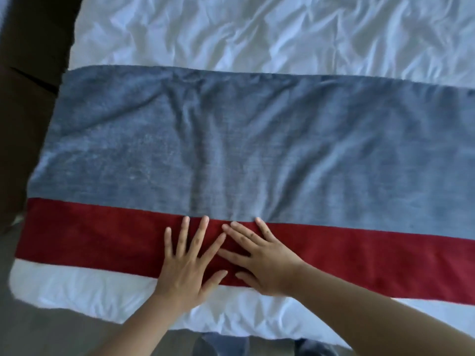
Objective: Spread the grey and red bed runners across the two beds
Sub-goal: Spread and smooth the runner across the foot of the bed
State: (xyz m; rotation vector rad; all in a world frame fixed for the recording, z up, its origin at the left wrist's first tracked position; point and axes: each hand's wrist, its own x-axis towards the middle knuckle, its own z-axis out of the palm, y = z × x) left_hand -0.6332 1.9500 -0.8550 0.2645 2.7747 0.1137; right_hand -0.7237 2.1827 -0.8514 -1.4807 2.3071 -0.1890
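Soft even daylight, slightly blurred, edges bowed.

Furniture, left: You had a dark brown piece (28,47) just beside the bed's (77,286) left edge. A thin dark seam crossed its face, and its kind could not be told.
Furniture, centre: You faced the bed, dressed in white. Its sheet (257,29) was heavily creased toward the far side and filled the top of your view.
Floor: You had a plain grey floor (51,332) at your lower left, below the bed's near edge.
Light: You worked in soft, even light. It gave the white sheet a cool bluish cast, and the creases threw only faint shadows.
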